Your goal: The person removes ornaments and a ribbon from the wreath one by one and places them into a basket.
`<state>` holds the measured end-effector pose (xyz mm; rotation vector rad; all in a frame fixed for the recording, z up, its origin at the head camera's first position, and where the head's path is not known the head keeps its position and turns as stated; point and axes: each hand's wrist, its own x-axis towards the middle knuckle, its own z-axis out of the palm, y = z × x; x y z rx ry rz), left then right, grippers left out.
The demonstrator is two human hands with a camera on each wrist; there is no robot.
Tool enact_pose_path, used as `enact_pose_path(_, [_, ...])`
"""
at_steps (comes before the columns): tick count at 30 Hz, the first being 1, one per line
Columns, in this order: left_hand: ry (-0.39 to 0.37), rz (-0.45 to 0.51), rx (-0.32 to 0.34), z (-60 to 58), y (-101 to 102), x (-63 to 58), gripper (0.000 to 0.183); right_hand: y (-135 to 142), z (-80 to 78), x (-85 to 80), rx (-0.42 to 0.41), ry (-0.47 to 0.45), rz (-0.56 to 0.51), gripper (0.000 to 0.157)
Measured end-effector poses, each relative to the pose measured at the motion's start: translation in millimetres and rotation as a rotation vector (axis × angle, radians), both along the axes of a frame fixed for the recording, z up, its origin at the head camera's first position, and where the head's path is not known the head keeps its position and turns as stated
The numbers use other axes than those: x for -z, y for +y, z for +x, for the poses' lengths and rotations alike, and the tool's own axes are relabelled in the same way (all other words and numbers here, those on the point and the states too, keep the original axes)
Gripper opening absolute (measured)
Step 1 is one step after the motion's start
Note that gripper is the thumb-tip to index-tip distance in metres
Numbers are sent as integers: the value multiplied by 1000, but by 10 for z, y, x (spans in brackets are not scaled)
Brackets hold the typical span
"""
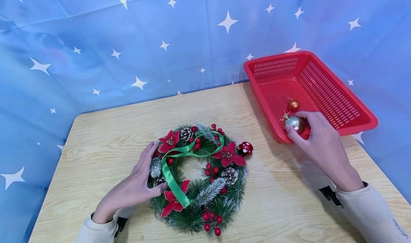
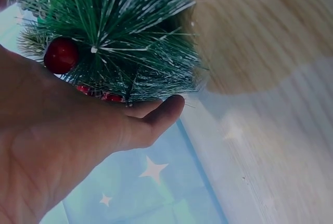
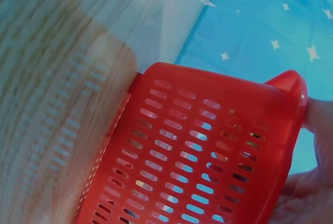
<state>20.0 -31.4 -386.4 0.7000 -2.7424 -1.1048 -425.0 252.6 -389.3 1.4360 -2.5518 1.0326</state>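
Our right hand [image 1: 321,143] pinches one silver ball [image 1: 293,123], one copper ball [image 1: 293,105] beyond its fingers [image 1: 308,116]; our left hand [image 1: 135,186] grips one wreath [image 1: 208,193].

A wood-grain table [image 1: 112,146] carries a wreath [image 1: 192,218], lying flat toward the near edge, roughly midway between the sides, and a red basket [image 1: 324,89], standing over the far right corner.

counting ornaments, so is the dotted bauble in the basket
No, the dotted bauble lies at the right edge of the wreath, outside the basket.
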Motion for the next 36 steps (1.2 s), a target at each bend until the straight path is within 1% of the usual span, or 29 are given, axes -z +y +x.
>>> enact_pose_path(7, [-5, -2, 19, 1, -54, -20, 122, -16, 5, -16, -6, -5, 32, 59])
enact_pose_path(14, [-5, -4, 36, -9, -67, -27, 122, -26, 3, -17, -3, -1, 33, 54])
enact_pose_path(18, [-8, 7, 45, -8, -73, -29, 122, -29, 14, -3, -1, -4, 18, 54])
enact_pose_path(26, [22, 58, 51, -19, -61, -44, 128, -9, 55, 28, -1, -2, -50, 44])
enact_pose_path(30, [49, 47, 52, -30, -64, -26, 127, -8, 74, 33, -8, 9, -74, 42])
enact_pose_path(36, [85, -12, 45, -9, -69, 19, 121, -16, 102, 25, -27, -4, -85, 43])
